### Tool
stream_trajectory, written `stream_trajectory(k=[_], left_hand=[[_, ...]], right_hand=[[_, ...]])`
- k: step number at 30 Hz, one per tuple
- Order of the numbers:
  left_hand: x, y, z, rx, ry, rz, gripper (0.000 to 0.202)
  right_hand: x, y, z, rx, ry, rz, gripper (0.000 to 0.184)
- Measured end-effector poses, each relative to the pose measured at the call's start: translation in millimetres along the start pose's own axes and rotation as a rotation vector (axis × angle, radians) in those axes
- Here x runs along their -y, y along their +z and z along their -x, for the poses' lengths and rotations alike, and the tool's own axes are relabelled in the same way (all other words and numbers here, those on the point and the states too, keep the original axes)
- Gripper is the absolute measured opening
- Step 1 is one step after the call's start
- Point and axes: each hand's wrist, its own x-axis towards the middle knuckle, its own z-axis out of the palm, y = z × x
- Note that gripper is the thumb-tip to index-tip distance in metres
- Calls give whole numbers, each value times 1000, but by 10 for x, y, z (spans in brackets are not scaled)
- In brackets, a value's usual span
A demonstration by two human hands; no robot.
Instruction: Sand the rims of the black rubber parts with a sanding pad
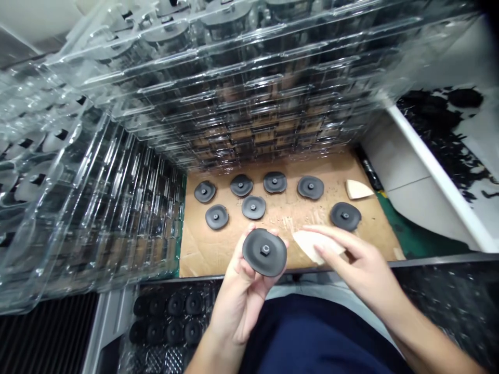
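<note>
My left hand [237, 291] is closed round the edge of a black rubber disc [265, 252] with a small metal nut at its middle, held up facing me. My right hand [358, 267] pinches a pale wedge-shaped sponge [312, 243] just right of the disc. Both hands hover over the near edge of a brown cardboard sheet [206, 244]. Several more black discs [253, 206] lie flat on the cardboard beyond, in two loose rows.
Tall stacks of clear plastic trays [241, 88] wall in the back and the left [78, 208]. A second pale sponge [356, 189] lies at the cardboard's right. A tray holding black discs [171, 317] sits below left. A white bin of black scraps [448, 135] stands right.
</note>
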Motion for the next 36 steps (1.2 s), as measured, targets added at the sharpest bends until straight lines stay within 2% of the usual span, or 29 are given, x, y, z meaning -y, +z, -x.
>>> stream_trajectory(k=[2,4,6,9,10,13,14,15,17,19,21,23,25,27,28,30,32,34,36], left_hand=[[23,18,11,22,17,-41,55],[34,27,26,21,19,-92,52],[28,22,40,-18,24,-135,49],[20,9,54,-81,71,-163,51],[23,13,55,-78,70,-172,53],[33,56,55,-35,19,-167,54],[27,76,56,-19,8,-151,52],[16,95,58,-9,2,-127,48],[-18,122,64,7,-20,-84,44],[-44,129,65,28,-71,-53,48],[-46,125,61,41,-119,-32,55],[-31,124,58,22,-143,-30,55],[-18,132,63,-8,-151,-48,52],[-21,144,78,-9,-163,-77,50],[-28,147,88,21,-165,-85,49],[-45,140,107,113,-167,-79,48],[-57,115,120,180,-168,-44,49],[-61,83,123,184,-171,-19,48],[-60,55,115,179,-166,1,45]], right_hand=[[278,-38,-61,-77,-193,3,21],[517,-9,-73,-90,-452,2,24],[664,44,-63,26,-610,-16,24],[729,91,-78,272,-594,-29,21],[729,98,-92,282,-581,-15,20],[714,98,-117,87,-633,13,21],[706,82,-105,59,-663,3,23],[694,53,-81,78,-682,-13,23],[656,-45,-9,203,-677,-23,24],[606,-168,64,267,-578,13,23],[573,-262,100,227,-476,83,23],[578,-293,73,133,-461,176,25],[617,-272,-16,81,-603,231,26],[651,-240,-138,151,-786,174,27],[651,-230,-195,215,-835,105,28],[588,-227,-278,263,-773,-17,28],[428,-219,-305,184,-557,-50,26],[185,-169,-284,110,-357,10,24],[-97,-60,-237,125,-250,107,22]])
